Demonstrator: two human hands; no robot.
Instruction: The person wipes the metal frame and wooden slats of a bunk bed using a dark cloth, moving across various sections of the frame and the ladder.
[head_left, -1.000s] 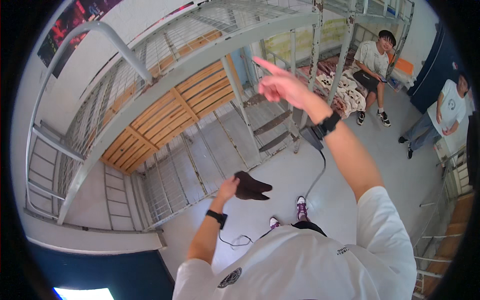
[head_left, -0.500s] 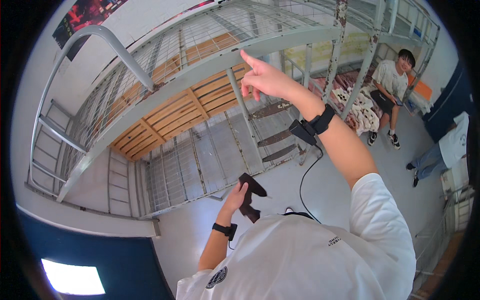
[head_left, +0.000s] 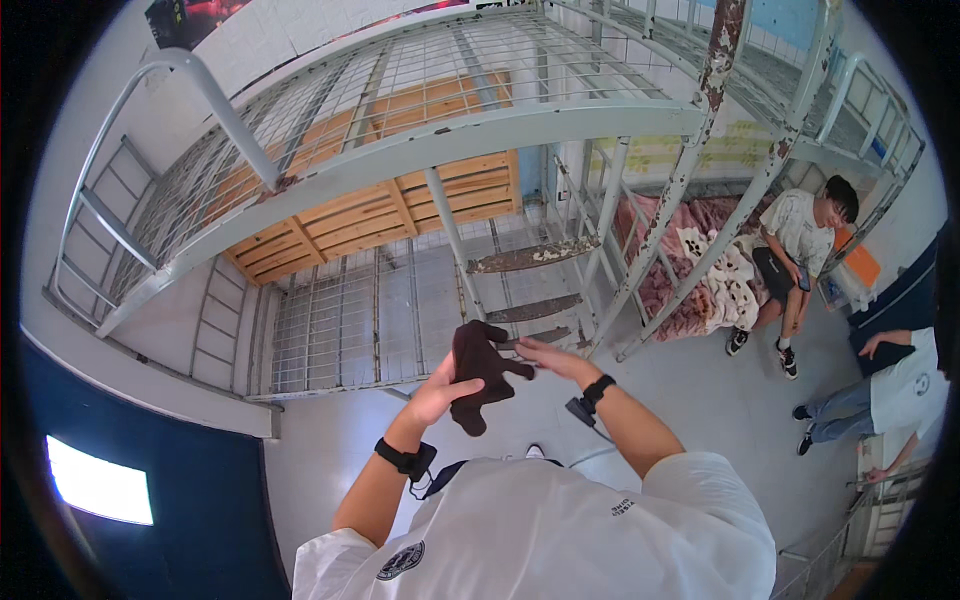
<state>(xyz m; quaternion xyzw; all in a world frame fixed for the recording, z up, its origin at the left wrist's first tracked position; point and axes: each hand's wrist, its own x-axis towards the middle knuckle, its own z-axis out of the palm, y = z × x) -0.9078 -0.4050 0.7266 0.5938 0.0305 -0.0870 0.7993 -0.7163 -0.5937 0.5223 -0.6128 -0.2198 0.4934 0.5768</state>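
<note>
Lowered from its earlier raised, pointing position, the right hand (head_left: 545, 357) now touches the dark cloth (head_left: 480, 372) with open fingers. The left hand (head_left: 440, 390) grasps the cloth, near the bunk bed frame (head_left: 450, 140).

A dark brown glove (head_left: 482, 372), soft and crumpled, hangs upright in mid-air above the grey floor, its fingers spread toward the right.

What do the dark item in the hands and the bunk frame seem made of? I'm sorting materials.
Dark item: probably soft brown fabric, matte; it droops limply between the left hand and the right hand. Bunk frame: painted metal, pale grey, with rusty chipped patches.
</note>
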